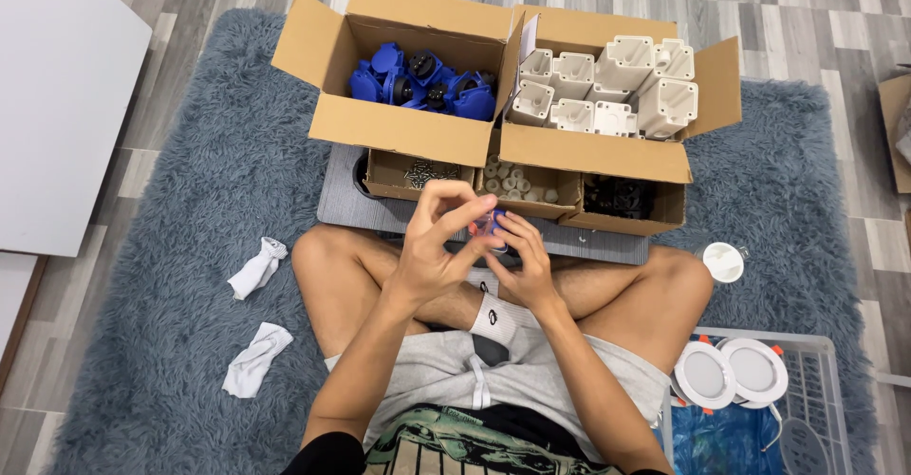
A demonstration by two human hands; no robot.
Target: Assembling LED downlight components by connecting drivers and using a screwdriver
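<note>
On a grey wood-look floor (199, 0) lies a shaggy blue-grey rug (171, 276) bearing two large cardboard boxes (399, 124), three small ones (622, 211) and two white gloves (256, 268). Left hand (432, 247) and right hand (522, 261) together grasp a small blue part (491, 225) above the lap.

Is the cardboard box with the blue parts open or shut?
Open: the cardboard box has its flaps folded outward, and the blue parts inside show from above.

White socks (257, 266) on grey rug (171, 276), round lamps (729, 372), wire basket (816, 409)
</note>
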